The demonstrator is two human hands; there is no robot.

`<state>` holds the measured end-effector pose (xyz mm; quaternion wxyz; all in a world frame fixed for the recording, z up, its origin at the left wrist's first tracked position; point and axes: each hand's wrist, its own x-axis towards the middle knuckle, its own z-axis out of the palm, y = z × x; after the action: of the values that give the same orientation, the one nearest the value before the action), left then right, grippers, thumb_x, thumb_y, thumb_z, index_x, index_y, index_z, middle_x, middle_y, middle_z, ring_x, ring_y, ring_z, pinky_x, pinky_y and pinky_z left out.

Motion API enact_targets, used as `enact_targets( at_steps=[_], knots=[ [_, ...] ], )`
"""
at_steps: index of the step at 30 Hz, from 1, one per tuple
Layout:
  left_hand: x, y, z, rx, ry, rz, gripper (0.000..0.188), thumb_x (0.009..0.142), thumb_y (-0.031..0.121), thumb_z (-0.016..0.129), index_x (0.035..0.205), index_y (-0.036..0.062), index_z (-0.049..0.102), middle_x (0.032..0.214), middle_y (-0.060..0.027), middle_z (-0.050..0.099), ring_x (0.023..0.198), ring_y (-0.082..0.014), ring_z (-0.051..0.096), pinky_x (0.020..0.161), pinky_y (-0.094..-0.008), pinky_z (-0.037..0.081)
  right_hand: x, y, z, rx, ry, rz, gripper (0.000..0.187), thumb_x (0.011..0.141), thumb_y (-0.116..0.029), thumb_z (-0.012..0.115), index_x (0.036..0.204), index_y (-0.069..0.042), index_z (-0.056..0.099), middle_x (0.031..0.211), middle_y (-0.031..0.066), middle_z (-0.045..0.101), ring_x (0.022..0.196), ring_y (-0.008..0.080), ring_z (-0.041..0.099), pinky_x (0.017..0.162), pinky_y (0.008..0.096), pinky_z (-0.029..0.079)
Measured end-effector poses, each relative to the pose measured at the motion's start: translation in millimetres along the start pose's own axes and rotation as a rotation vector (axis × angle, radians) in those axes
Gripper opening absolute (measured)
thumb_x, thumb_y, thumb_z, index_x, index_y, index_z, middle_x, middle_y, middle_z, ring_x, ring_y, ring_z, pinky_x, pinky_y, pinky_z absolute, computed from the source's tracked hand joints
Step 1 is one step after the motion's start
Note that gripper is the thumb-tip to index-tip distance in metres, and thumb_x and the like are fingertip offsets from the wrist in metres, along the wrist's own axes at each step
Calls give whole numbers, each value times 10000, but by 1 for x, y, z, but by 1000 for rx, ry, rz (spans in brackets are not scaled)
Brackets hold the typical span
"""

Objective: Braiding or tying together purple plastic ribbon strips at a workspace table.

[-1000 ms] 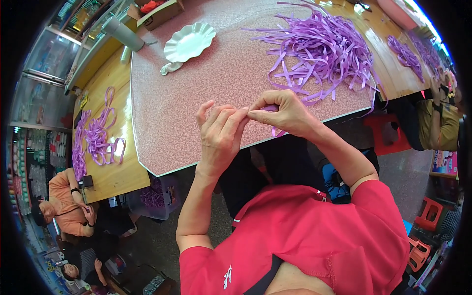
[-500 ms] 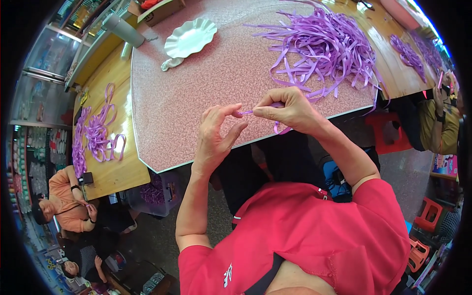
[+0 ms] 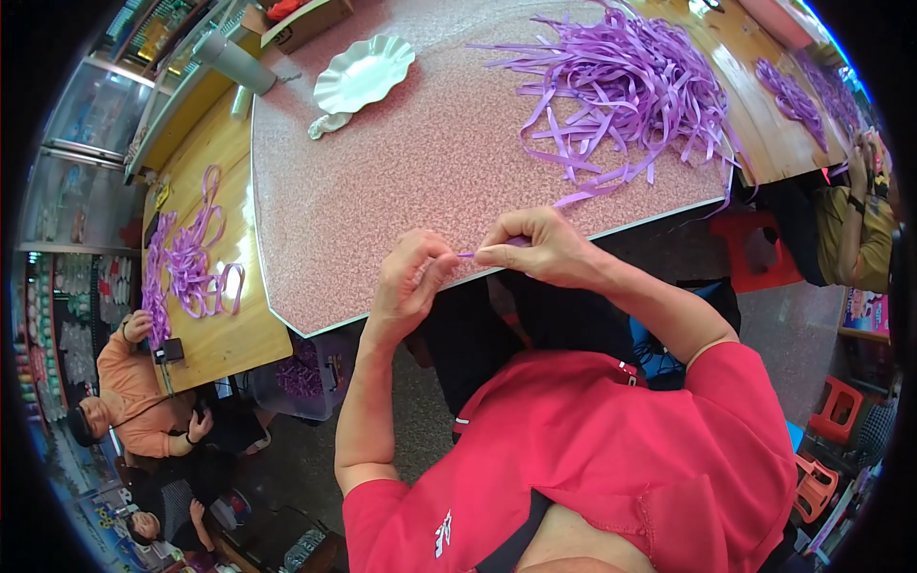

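Note:
A short stretch of narrow purple ribbon [image 3: 465, 255] runs between my two hands, just above the table's near edge. My left hand [image 3: 413, 285] pinches its left end, thumb against the curled fingers. My right hand [image 3: 540, 250] grips the ribbon a little to the right, and some of it shows inside the curled fingers. The fingertips hide the very end of the strip. Beyond my right hand a large tangled heap of purple ribbons [image 3: 635, 91] lies on the pink speckled table [image 3: 420, 162], with one strand trailing toward that hand.
A scalloped white dish [image 3: 363, 74] and a grey tumbler [image 3: 234, 62] stand toward the far left. More ribbons [image 3: 191, 263] lie on the wooden table at left. Co-workers sit at left and right. A red stool [image 3: 755, 253] stands under the right side.
Both hands have come nearer to me, toward the table's edge. My left thumb and fingers have closed on the ribbon. At left, the co-worker's hand has reached to the ribbons there.

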<state>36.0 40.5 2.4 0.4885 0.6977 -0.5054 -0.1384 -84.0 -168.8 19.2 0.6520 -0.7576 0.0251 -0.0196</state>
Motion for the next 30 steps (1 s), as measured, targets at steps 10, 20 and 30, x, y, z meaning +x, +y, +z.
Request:
enact_targets(
  at_steps=[10, 20, 30],
  knots=[
    [40, 7, 38, -563, -83, 11, 517, 1066, 448, 380, 1251, 9, 582, 1177, -98, 644, 1103, -214, 598, 1047, -407, 392, 23, -91, -19, 318, 349, -442, 178, 999, -135, 592, 1104, -5, 654, 870, 7, 628, 731, 50, 566, 676, 217, 469],
    [19, 0, -26, -165, 12, -236, 116, 906, 49, 689, 1008, -6, 691, 911, -35, 636, 854, -121, 607, 777, -269, 476, 14, -37, -160, 620, 585, -486, 217, 993, -145, 604, 1141, 8, 644, 813, 6, 560, 758, 104, 541, 742, 277, 462],
    [-29, -23, -81, -93, 202, -452, 105, 940, 108, 677, 1000, 23, 691, 880, 12, 645, 802, -67, 576, 713, -224, 462, -2, 53, -317, 339, 980, -212, 203, 938, -132, 681, 1100, -11, 691, 860, 37, 654, 803, 147, 636, 760, 287, 533]
  ],
)
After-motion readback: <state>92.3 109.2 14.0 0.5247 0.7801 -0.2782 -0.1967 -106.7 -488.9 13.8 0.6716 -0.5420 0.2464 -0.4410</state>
